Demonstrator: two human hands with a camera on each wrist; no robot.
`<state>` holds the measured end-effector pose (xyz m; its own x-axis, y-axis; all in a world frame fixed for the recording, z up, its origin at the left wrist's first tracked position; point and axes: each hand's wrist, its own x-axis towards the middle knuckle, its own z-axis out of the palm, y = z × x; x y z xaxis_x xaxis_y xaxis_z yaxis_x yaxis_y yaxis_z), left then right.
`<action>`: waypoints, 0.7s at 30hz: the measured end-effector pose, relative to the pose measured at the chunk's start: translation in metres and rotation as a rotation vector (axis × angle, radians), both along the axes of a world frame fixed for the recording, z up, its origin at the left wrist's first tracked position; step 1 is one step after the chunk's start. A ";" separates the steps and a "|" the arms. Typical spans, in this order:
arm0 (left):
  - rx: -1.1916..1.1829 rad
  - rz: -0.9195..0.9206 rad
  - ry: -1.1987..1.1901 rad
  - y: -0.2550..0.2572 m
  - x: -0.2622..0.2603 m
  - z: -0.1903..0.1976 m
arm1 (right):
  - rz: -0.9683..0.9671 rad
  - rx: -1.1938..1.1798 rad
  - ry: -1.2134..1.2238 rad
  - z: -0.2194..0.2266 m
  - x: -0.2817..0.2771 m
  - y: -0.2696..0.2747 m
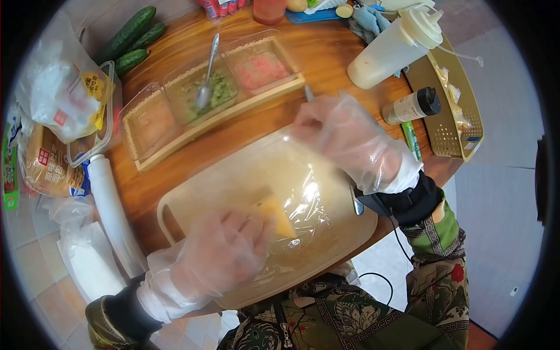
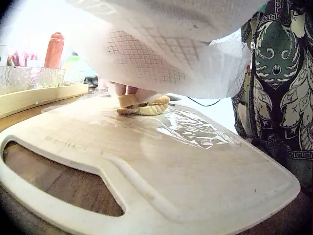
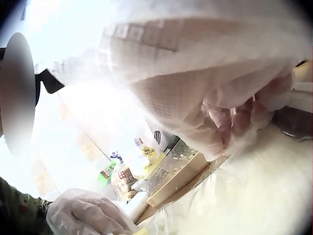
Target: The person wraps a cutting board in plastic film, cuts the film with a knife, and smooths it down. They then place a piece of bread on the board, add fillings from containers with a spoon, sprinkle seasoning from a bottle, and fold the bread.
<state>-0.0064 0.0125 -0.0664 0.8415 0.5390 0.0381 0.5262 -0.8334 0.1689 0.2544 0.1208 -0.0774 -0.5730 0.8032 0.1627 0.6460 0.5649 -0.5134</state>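
Observation:
My gloved left hand (image 1: 230,248) holds a yellow piece of bread (image 1: 276,217) on clear film over the cutting board (image 1: 192,204). Bare layered edges of the bread (image 2: 142,108) show under the fingertips in the left wrist view. The gloved right hand (image 1: 335,122), blurred, is raised over the board's far edge, beside the wooden tray's right end. Its fingers (image 3: 237,120) are curled in the right wrist view. A thin metal tip (image 1: 308,93) sticks out past them; the rest is hidden.
Beyond the board, a wooden tray (image 1: 221,114) holds tubs of orange, green and pink food with a spoon (image 1: 204,93). A squeeze bottle (image 1: 388,55), a shaker (image 1: 408,107) and a basket (image 1: 452,131) stand right. Bagged bread (image 1: 51,163) and a film roll (image 1: 114,213) lie left.

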 end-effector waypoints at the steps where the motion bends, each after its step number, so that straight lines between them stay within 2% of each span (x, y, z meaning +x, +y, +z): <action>1: 0.001 -0.004 0.009 0.000 0.000 0.001 | -0.001 0.042 -0.021 -0.002 0.001 0.000; 8: -0.016 0.007 -0.035 0.000 0.001 -0.001 | 0.024 0.211 -0.040 -0.001 0.000 -0.005; 15: 0.027 -0.016 -0.032 0.001 0.001 -0.001 | -0.032 0.098 -0.131 0.004 0.003 -0.012; 17: 0.033 -0.015 -0.036 0.001 0.001 -0.001 | -0.086 -0.067 -0.094 0.002 0.004 -0.011; 18: 0.028 -0.011 -0.025 0.000 0.001 -0.001 | -0.086 -0.066 -0.093 0.003 0.002 -0.012; 20: 0.024 -0.008 -0.015 0.000 0.001 0.000 | -0.369 -0.562 0.299 0.006 -0.006 -0.014; 21: 0.020 -0.007 -0.030 0.000 0.001 -0.001 | -0.368 -0.562 0.299 0.007 -0.005 -0.013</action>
